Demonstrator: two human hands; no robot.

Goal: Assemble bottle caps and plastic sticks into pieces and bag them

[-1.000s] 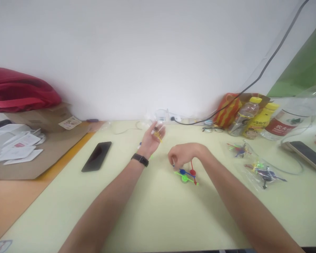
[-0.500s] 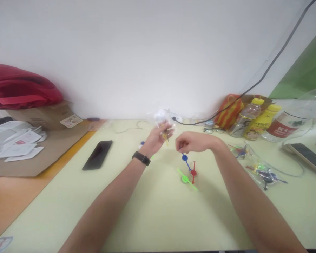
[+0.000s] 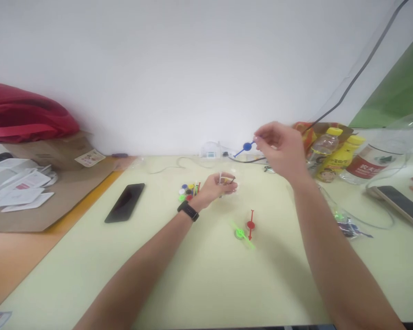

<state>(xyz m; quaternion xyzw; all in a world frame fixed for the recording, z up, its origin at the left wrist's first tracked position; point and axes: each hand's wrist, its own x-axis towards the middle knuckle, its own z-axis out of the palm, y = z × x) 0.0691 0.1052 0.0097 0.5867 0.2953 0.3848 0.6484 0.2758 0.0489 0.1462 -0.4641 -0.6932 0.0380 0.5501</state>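
Note:
My right hand (image 3: 278, 147) is raised above the back of the table and pinches a blue stick with a round disc (image 3: 246, 147). My left hand (image 3: 216, 187), with a black wristband, is low over the table and closed on a small clear bag with yellow pieces (image 3: 227, 179). A pile of small coloured pieces (image 3: 188, 189) lies just left of it. On the table in front lie a red stick with a disc (image 3: 250, 224) and a green one (image 3: 241, 234).
A black phone (image 3: 125, 202) lies to the left, near cardboard with white packets (image 3: 17, 192) and a red bag (image 3: 24, 112). At the right are bottles (image 3: 333, 158), clear bags of coloured parts (image 3: 347, 224), glasses and another phone (image 3: 404, 207). A cable runs up the wall.
My right hand lifted the blue stick off the table and up to the right. My left hand came down toward the table with the clear bag, uncovering the pile of coloured pieces.

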